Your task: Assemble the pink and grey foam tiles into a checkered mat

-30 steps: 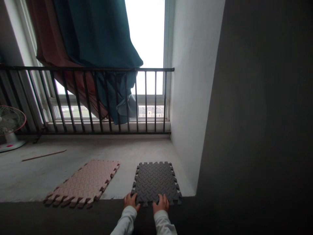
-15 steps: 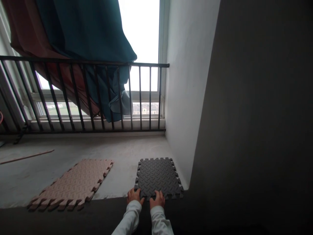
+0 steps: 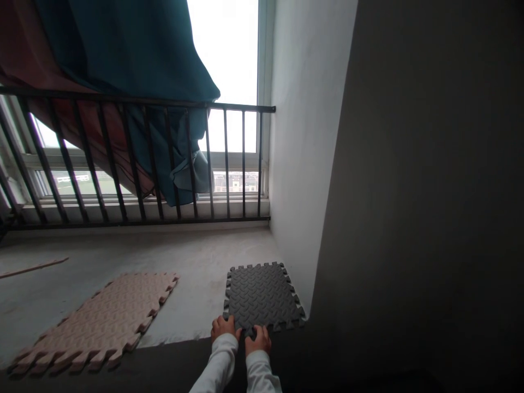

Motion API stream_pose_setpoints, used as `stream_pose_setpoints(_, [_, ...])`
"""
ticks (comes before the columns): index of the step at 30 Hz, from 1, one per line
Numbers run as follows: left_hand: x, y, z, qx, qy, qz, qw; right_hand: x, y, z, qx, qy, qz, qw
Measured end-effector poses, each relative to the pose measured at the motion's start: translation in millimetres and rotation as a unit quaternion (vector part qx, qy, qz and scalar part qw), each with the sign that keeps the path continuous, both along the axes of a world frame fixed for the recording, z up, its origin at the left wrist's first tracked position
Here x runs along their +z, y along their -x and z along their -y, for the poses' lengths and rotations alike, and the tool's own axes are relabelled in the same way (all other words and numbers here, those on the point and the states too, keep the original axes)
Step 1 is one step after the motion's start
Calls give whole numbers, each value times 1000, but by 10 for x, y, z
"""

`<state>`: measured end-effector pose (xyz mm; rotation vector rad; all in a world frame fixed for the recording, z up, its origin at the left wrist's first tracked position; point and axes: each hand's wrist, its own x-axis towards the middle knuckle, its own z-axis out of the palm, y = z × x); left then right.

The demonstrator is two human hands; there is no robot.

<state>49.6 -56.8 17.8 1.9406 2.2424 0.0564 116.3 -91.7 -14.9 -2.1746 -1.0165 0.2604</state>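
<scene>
- Left hand [image 3: 223, 328]: fingers curled at the near edge of the grey foam mat [image 3: 262, 295]; whether gripping, cannot tell.
- Right hand [image 3: 257, 339]: fingers curled on the same edge, just beside the left; grip likewise unclear.
- Grey mat: on the concrete floor [image 3: 164, 251], against the white wall [image 3: 307, 164].
- Beige foam mat [image 3: 92, 322]: left of the grey mat, apart.
- Black railing [image 3: 135, 101]: beyond both mats, before the teal curtain [image 3: 123, 49].

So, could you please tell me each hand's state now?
Left hand: touching the dark mat, grip unclear.
Right hand: also touching it, grip unclear.
</scene>
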Motion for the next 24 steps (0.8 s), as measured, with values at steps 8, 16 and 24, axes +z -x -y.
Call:
stream_pose_setpoints(8, [-64,35,-78,-7,6,22,1000,7,-3,-46,6,49,17,999])
stream_pose_setpoints(16, [-39,75,-77,-28,24,27,999,77,-83,-22,49,97,29,994])
stream_pose_setpoints(24, [96,1079,-233,-19,22,-70,997,233,-179,56,99,221,14,970])
